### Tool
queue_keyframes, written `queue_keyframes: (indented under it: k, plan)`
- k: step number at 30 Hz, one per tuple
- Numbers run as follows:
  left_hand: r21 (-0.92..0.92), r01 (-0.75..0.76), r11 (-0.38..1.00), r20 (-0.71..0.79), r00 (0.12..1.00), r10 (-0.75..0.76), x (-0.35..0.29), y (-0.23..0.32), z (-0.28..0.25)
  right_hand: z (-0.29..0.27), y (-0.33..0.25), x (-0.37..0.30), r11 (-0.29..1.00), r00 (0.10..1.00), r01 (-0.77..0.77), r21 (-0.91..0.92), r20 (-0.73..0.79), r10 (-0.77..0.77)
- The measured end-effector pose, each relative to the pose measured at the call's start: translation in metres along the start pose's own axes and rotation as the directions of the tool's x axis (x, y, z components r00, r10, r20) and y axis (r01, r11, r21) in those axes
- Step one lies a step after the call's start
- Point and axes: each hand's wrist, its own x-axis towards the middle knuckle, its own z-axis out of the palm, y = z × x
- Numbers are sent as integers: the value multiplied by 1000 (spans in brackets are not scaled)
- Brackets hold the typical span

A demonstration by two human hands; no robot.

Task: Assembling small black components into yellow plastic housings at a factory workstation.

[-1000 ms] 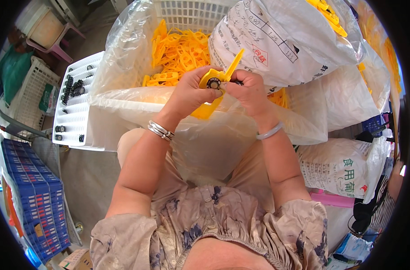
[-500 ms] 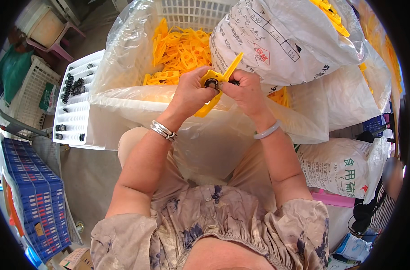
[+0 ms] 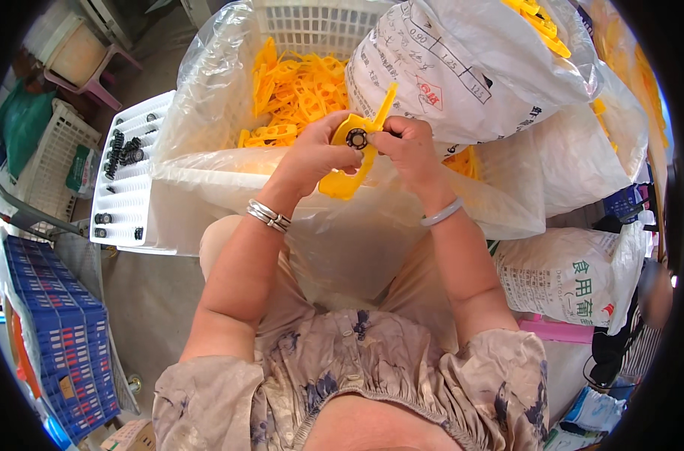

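At twelve o'clock, two bare hands are working on a yellow plastic piece (image 3: 346, 183) with a black ring (image 3: 356, 138) at its middle; the left hand (image 3: 318, 155) is gripping the piece from nine o'clock, and the right hand (image 3: 408, 152) is pinching its edge at three o'clock from the ring; the thumbs are no longer covering part of the ring, and its whole face is now showing; this is probably leaving it easier to press or adjust, though I cannot tell whether it is seated; loose yellow parts (image 3: 304, 94) are lying towards eleven o'clock; a white tray (image 3: 124, 200) is standing at ten
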Motion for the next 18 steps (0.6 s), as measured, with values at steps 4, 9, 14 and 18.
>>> queue_keyframes:
  k: [4,9,14,18]
  plan:
    - [-183,63,981,-64,995,-76,5,3,-13,-1,-12,2,994,996,-74,78,-50,78]
    - [111,-27,993,-90,995,37,11,3,-1,-10,-4,5,999,999,-19,-32,-48,17]
    - [334,-62,941,-142,983,115,1,-3,-5,5,1,-1,997,997,54,-62,-58,-58]
    - [283,-138,949,-123,976,179,-7,-5,-3,6,-8,-11,984,988,127,-128,-72,-137]
